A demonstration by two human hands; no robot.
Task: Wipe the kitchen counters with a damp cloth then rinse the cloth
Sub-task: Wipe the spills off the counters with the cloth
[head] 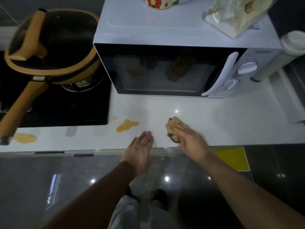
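Pressing the cloth [174,128] to the table [214,113] before the microwave [165,70] with a seemingly flat right hand [192,143], left hand [140,147] open and empty beside it, a person is mid-wipe; orange spills [127,125] near the stove [57,109] lie unwiped, rinsing undone.

Top edge cut mug [158,3] and bag [234,17]; pan handle [21,104] ran past left edge; blurred right hand [193,144] hid most of cloth [174,126].
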